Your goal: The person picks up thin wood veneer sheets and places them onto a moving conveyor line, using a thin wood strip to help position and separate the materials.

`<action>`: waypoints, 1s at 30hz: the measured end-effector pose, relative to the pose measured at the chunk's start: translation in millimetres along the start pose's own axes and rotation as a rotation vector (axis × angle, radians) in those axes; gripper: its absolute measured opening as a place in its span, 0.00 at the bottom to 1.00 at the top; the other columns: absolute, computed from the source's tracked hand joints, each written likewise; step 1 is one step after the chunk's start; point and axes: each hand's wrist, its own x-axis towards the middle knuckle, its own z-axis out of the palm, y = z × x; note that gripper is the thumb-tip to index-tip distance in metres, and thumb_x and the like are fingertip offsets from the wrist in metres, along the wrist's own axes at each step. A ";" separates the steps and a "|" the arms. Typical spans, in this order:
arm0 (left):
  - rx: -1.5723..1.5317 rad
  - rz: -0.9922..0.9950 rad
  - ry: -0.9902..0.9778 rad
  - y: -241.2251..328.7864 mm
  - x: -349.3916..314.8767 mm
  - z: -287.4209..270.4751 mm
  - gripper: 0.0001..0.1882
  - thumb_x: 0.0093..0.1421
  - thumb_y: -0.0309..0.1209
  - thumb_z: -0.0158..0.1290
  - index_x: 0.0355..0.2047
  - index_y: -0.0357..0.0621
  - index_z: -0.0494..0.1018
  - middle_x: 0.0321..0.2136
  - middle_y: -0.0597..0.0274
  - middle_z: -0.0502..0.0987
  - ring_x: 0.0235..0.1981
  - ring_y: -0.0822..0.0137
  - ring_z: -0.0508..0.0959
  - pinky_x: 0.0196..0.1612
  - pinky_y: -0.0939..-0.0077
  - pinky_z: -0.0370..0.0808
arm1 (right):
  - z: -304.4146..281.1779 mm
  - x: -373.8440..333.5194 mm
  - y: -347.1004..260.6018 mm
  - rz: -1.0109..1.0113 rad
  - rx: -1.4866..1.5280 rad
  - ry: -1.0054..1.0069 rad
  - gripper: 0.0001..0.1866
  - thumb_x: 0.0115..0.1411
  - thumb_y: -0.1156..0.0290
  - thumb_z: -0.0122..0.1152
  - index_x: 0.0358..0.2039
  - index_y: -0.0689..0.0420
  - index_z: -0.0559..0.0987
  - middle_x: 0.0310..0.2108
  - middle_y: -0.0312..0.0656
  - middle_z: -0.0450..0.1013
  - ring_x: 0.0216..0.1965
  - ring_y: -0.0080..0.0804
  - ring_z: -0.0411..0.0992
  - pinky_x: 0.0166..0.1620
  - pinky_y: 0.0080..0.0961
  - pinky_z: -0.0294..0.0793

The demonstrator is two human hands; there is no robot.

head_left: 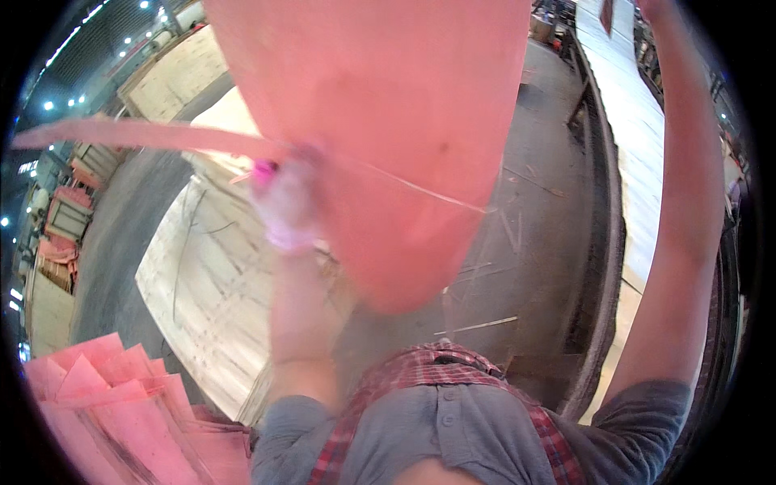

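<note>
A large pink sheet, which looks like thin wood veneer (404, 121), hangs upright before me, its lower end rounded. My left hand (293, 198), in a pale glove and blurred, is closed at the sheet's left edge. From that hand a narrow pink strip (145, 135) sticks out to the left. A thin pale line runs across the sheet from the hand to its right edge; I cannot tell whether it is a string or a sliver. My right arm reaches up along the right side, and my right hand (649, 6) is mostly cut off at the top edge, fingers hidden.
A stack of pale wood sheets (210, 283) stands at left. Overlapping pink sheets (121, 404) lie at lower left. Along the right runs a long dark-framed bench or conveyor bearing pale sheets (638, 162). Thin scraps (477, 326) litter the grey floor.
</note>
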 end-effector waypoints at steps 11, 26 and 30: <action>0.392 0.183 0.150 -23.6 277.5 -4.6 0.21 0.57 0.31 0.48 0.50 0.36 0.67 0.49 0.57 0.69 0.51 0.64 0.68 0.56 0.70 0.63 | -185.0 -243.7 321.7 0.803 0.171 0.404 0.12 0.60 0.67 0.51 0.38 0.63 0.72 0.33 0.45 0.73 0.28 0.31 0.75 0.36 0.28 0.78; 1.867 -0.742 0.580 -334.2 432.6 -261.1 0.40 0.43 0.48 0.62 0.50 0.32 0.65 0.50 0.46 0.68 0.45 0.57 0.73 0.44 0.70 0.72 | -22.9 -214.4 526.8 1.272 0.561 0.383 0.15 0.51 0.71 0.62 0.38 0.62 0.71 0.29 0.43 0.72 0.24 0.30 0.72 0.26 0.27 0.74; 1.492 -0.912 0.380 -427.5 398.1 -178.8 0.35 0.44 0.43 0.60 0.49 0.35 0.64 0.32 0.53 0.74 0.28 0.61 0.74 0.19 0.68 0.70 | -26.3 -194.4 566.0 1.377 0.493 0.358 0.16 0.50 0.70 0.65 0.37 0.61 0.71 0.30 0.43 0.73 0.25 0.28 0.72 0.25 0.24 0.73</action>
